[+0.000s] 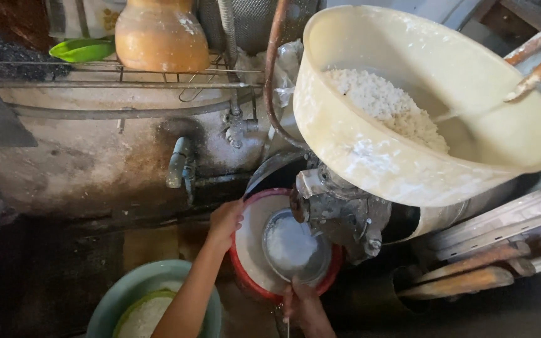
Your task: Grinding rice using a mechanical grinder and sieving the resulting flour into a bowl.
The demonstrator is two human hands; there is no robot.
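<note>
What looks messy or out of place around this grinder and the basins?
White paste streaks the outside of the big cream basin on the grinder. It sits tilted. The left hand grips the red basin rim; the right hand is near its front edge.

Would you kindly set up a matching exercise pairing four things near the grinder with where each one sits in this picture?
Things:
1. cream hopper bowl
2. red-rimmed basin
3. teal basin
4. orange clay jar

Places:
A. on the wire rack at the top
B. at the bottom left, beside the left forearm
C. on top of the grinder, holding white grains
D. under the grinder spout, with the left hand on its rim

Pairs: 1-C, 2-D, 3-B, 4-A
</note>
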